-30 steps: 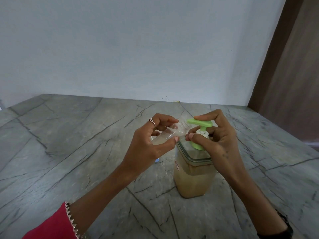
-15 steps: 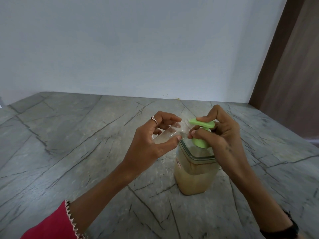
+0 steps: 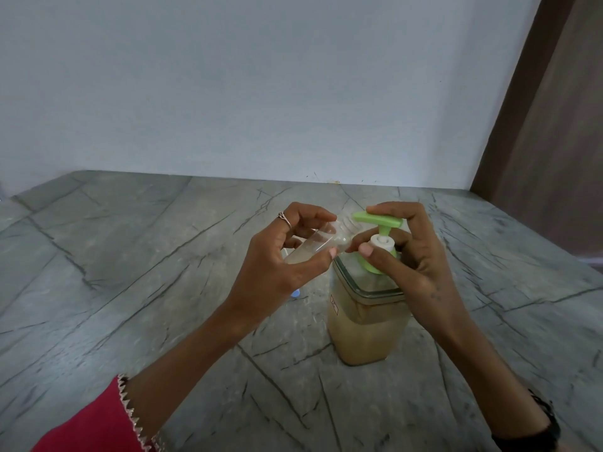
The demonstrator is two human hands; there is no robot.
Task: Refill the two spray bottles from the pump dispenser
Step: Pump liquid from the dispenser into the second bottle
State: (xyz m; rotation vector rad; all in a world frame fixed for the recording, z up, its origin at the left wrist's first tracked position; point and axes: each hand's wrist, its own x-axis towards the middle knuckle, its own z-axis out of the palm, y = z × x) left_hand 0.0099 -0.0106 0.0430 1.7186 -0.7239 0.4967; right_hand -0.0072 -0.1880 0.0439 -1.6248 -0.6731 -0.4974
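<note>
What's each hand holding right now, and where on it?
Left hand grips the small clear spray bottle around its body, tilted, neck toward the pump spout. Right hand holds the dispenser's green pump head, fingers on top, thumb beneath.

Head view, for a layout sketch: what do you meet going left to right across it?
Red sleeve → left hand → clear spray bottle → green pump head → right hand → brown panel.
</note>
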